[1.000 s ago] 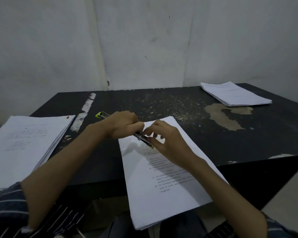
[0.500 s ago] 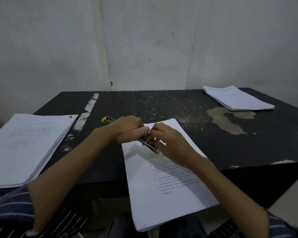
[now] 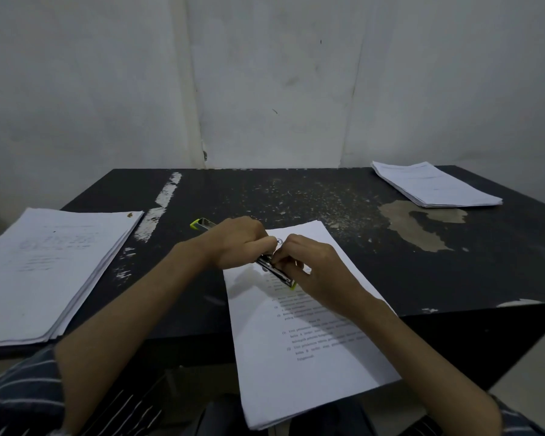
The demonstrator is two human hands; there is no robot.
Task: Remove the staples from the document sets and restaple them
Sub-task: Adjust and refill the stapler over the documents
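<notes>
The document set (image 3: pixel 296 357), a thin sheaf of white printed sheets, lies at the middle of the scuffed black table (image 3: pixel 328 196). It is turned slightly askew, and its near end hangs over the table's front edge toward the person. 2 more white paper stacks sit on the table: a thicker one (image 3: pixel 44 272) at the left edge and a flatter one (image 3: pixel 434 184) at the far right corner, both well apart from the work.

Both hands meet above the set's top left corner. The left hand (image 3: pixel 236 243) has its fingers curled around a long silver metal stapler with lime-green ends (image 3: pixel 276 272), which slants over the page. The right hand (image 3: pixel 309 265) has bent fingers whose tips pinch at the stapler's middle. Whether they nip a loose staple or the metal rail is too small to tell.

I judge the set light and floppy, with loose sheets likely to slide and fan. It is best taken by pinching every sheet flush at that top left corner. The overhanging end may sag or slip if tugged.
</notes>
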